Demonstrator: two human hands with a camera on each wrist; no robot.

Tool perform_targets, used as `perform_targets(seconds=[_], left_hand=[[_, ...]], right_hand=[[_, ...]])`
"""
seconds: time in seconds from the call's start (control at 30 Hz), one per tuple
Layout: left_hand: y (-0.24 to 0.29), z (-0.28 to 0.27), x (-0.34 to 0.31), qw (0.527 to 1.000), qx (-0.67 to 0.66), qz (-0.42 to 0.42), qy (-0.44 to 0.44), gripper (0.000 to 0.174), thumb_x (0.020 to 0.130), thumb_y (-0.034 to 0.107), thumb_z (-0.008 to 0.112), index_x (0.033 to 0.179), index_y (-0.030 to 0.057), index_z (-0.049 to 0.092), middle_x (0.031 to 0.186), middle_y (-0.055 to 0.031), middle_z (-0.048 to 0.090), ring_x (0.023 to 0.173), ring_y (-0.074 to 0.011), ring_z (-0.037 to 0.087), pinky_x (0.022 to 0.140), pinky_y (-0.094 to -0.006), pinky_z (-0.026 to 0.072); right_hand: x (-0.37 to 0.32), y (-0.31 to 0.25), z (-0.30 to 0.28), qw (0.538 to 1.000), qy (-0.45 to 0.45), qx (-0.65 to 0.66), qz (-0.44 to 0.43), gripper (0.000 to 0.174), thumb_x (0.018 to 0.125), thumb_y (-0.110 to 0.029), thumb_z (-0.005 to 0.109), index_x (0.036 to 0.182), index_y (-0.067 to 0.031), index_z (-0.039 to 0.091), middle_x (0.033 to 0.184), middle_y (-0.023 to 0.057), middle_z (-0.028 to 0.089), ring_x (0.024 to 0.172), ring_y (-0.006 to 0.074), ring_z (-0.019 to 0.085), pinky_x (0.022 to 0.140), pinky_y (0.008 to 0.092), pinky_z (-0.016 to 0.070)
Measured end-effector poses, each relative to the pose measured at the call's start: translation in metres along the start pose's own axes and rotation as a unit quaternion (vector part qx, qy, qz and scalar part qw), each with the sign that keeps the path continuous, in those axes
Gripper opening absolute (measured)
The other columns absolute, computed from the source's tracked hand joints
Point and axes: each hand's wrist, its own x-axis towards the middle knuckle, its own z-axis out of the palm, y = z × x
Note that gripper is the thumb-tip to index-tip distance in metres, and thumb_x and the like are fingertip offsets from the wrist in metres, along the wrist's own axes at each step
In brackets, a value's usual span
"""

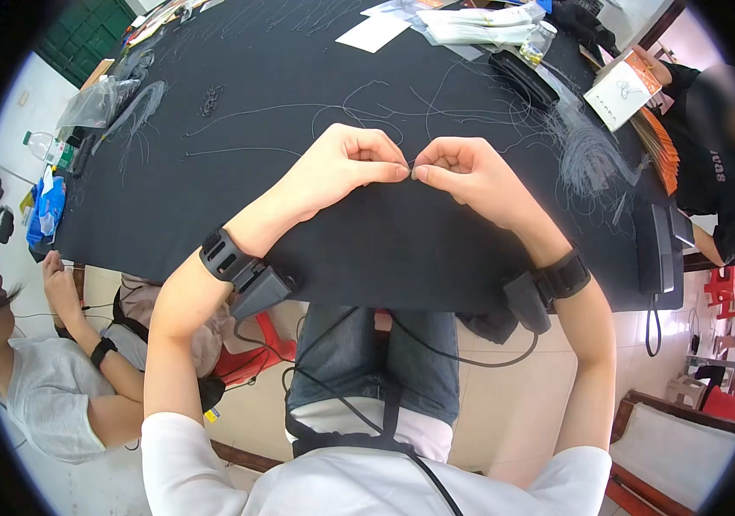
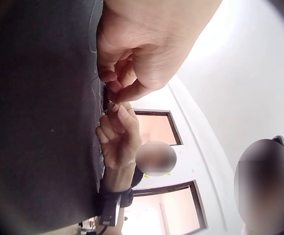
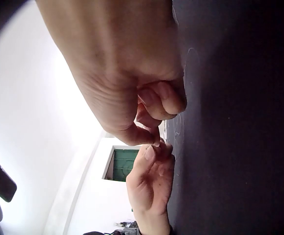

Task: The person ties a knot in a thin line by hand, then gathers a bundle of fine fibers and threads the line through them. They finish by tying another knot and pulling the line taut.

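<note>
Thumb and index finger of my left hand [image 1: 346,162] pinch a thin grey thread, its end mostly hidden between the fingertips. Opposite it, my right hand [image 1: 475,179] pinches the thread too, and the two sets of fingertips meet above the black tablecloth [image 1: 367,249]. In both hands the other fingers are curled in toward the palm. A short pale wisp of thread [image 2: 132,107] sticks out beside the fingertips in the left wrist view. Long grey strands [image 1: 242,152] lie on the cloth just beyond the hands.
A tangled bundle of strands [image 1: 591,150] spreads at the right, near a black case [image 1: 518,79], a glass jar [image 1: 539,41] and a white box [image 1: 621,93]. Plastic bags [image 1: 96,105] lie at the left. One person [image 1: 58,387] sits left; another [image 1: 720,172] is at the right.
</note>
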Motion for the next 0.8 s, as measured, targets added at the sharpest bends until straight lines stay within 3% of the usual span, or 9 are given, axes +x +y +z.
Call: perform_targets(seconds=[0.8], left_hand=[[-0.002, -0.003, 0.000, 0.999, -0.022, -0.030, 0.009, 0.007, 0.077, 0.009, 0.064, 0.080, 0.0032, 0.067, 0.083, -0.0027, 0.062, 0.074, -0.0074, 0.053, 0.071, -0.0230, 0.0418]], right_hand=[[0.005, 0.013, -0.006, 1.000, 0.000, -0.016, -0.017, 0.021, 0.081, -0.017, 0.061, 0.086, 0.0031, 0.063, 0.067, 0.0009, 0.057, 0.062, 0.0054, 0.049, 0.057, 0.0201, 0.0400]])
